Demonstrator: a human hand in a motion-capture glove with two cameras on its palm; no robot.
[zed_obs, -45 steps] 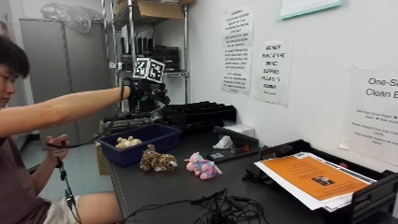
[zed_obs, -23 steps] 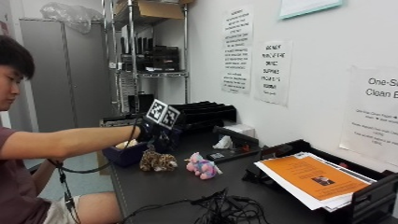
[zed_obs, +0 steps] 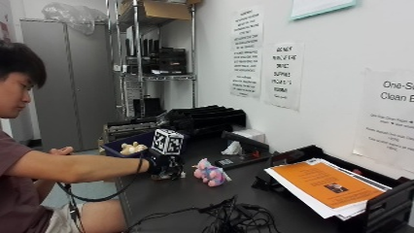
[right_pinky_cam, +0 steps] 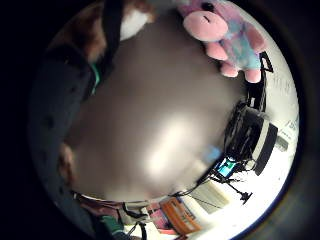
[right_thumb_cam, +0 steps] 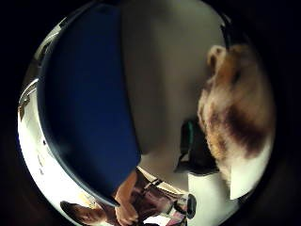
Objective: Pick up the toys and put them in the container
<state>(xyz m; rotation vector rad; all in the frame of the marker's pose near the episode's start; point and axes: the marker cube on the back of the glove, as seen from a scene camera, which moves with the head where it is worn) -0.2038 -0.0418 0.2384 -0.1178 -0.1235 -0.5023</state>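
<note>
Your hand point(zed_obs: 162, 167) sits at centre frame on the brown plush point(right_thumb_cam: 235, 117); its grip I cannot tell; pink toy point(zed_obs: 210, 174) just right.

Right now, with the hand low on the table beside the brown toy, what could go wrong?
1. The brown plush toy lies right at the gloved hand, but no closed grasp shows; lifted early, it might slip out.
2. The blue container stands close by; a swing could knock its wall.
3. The pink plush toy lies near and might get pushed toward the cables.
</note>
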